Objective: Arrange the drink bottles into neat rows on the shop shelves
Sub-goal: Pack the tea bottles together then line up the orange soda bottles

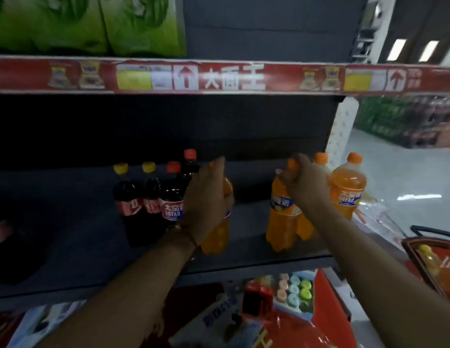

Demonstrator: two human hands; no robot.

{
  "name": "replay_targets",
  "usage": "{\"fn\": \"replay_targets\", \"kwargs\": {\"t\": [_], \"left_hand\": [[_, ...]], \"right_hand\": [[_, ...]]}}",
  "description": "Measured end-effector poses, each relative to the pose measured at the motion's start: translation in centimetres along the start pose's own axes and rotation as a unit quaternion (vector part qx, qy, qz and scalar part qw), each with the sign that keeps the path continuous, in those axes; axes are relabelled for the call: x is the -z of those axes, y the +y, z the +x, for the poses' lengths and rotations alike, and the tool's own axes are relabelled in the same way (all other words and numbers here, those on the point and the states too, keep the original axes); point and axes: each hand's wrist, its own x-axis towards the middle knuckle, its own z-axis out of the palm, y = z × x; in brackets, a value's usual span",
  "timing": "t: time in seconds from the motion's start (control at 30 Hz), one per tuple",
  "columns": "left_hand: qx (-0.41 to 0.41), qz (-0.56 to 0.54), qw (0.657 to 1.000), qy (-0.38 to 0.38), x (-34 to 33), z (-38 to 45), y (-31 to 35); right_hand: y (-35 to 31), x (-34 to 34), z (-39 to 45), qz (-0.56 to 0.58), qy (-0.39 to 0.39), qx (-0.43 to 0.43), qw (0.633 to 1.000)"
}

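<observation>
My left hand [206,194] is closed around the upper body of an orange soda bottle [218,232], which stands upright on the dark shelf [80,242], just beside the cola group. My right hand [303,182] is wrapped over the neck and shoulder of a second orange bottle [284,219], its cap showing between my fingers; this bottle also stands on the shelf, well apart from the first. Two more orange bottles sit at the shelf's right end: one at the edge [348,189], one [321,159] largely hidden behind my right hand. Four dark cola bottles [148,194] stand clustered to the left (two yellow caps, two red caps). A red shopping basket [419,262] is at lower right. The picture is blurred, so finer label detail is unreadable.
</observation>
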Motion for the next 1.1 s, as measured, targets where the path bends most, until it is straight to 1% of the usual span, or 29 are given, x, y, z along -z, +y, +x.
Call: {"fn": "replay_targets", "kwargs": {"t": [0.07, 0.1, 0.23, 0.37, 0.47, 0.53, 0.6, 0.63, 0.73, 0.77, 0.8, 0.83, 0.9, 0.97, 1.0, 1.03, 1.1], "left_hand": [[-0.001, -0.054, 0.998, -0.034, 0.4, 0.1, -0.4], [0.001, -0.072, 0.996, -0.050, 0.8, 0.2, -0.4], [0.027, -0.154, 0.982, -0.108, 2.2, 1.0, -0.1], [0.014, -0.241, 0.953, -0.183, 1.7, 1.9, -1.1], [0.008, -0.299, 0.931, -0.207, 0.9, 2.0, -1.5], [0.026, -0.328, 0.922, -0.205, 0.2, 1.7, -1.4], [0.045, -0.344, 0.917, -0.195, -0.7, 0.9, -1.3], [0.052, -0.335, 0.923, -0.183, -1.3, 0.5, -1.2], [0.073, -0.252, 0.957, -0.123, -3.4, -0.1, -1.4], [0.077, -0.256, 0.956, -0.117, -3.9, -0.2, -1.6], [0.076, -0.277, 0.950, -0.121, -4.4, -0.1, -1.9], [0.074, -0.316, 0.936, -0.134, -4.6, 0.0, -2.1], [0.082, -0.392, 0.899, -0.176, -4.6, 0.2, -2.5], [0.074, -0.439, 0.866, -0.227, -4.4, 0.2, -2.7], [0.058, -0.440, 0.861, -0.248, -4.6, 0.2, -2.7], [0.051, -0.424, 0.866, -0.261, -4.8, 0.3, -2.6], [0.056, -0.388, 0.885, -0.251, -5.5, 0.1, -2.0]], "right_hand": [[0.3, -0.1, 0.3, -0.021, 0.008, 0.019, 1.000], [0.2, 0.1, 0.5, -0.023, -0.005, 0.018, 1.000], [-0.2, 2.1, 2.1, 0.043, -0.101, 0.000, 0.994], [-0.4, 2.2, 2.8, 0.074, -0.180, 0.055, 0.979], [-0.1, 1.4, 2.8, 0.106, -0.184, 0.068, 0.975], [0.0, 1.3, 2.8, 0.134, -0.186, 0.055, 0.972], [0.1, 1.3, 3.0, 0.131, -0.183, 0.058, 0.973], [0.1, 1.3, 3.2, 0.117, -0.181, 0.063, 0.974], [0.4, 1.0, 3.7, 0.071, -0.179, 0.067, 0.979], [0.6, 0.9, 3.7, 0.057, -0.176, 0.069, 0.980], [0.8, 0.8, 3.7, 0.043, -0.171, 0.073, 0.982], [1.0, 0.8, 3.7, 0.034, -0.167, 0.079, 0.982], [1.2, 1.2, 4.0, 0.027, -0.167, 0.084, 0.982], [1.4, 1.7, 4.3, 0.012, -0.177, 0.091, 0.980], [1.4, 1.9, 4.4, -0.003, -0.183, 0.099, 0.978], [1.4, 2.0, 4.5, -0.018, -0.186, 0.107, 0.976], [1.3, 2.1, 4.6, -0.038, -0.189, 0.122, 0.974]]}}
